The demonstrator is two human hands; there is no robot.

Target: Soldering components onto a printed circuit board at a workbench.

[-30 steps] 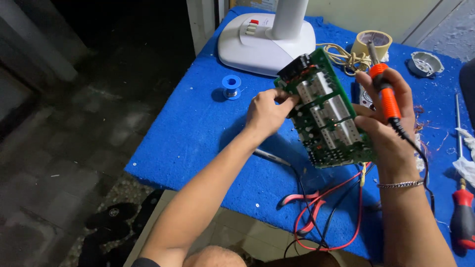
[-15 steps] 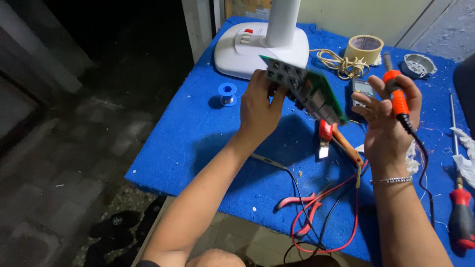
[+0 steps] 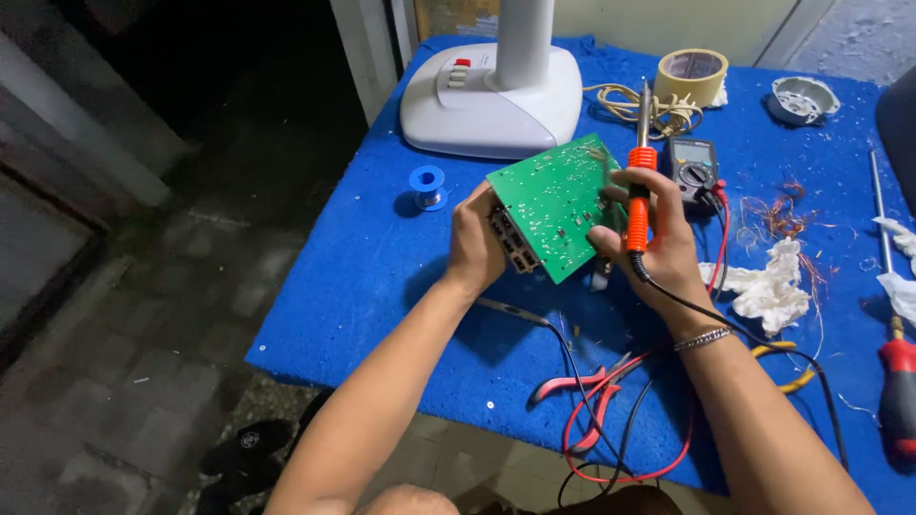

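While the green circuit board (image 3: 558, 203) is held tilted above the blue surface (image 3: 382, 257), its solder side faces up, with the left hand (image 3: 477, 246) in a closed grip on its left edge. The right hand (image 3: 658, 243) steadies the board's right edge, its grip wrapped around an orange soldering iron (image 3: 637, 181) that points up. Behind sit a multimeter (image 3: 694, 164), a tape roll (image 3: 692, 76) and a white fan base (image 3: 491, 95); a solder spool (image 3: 426, 181) lies to the left.
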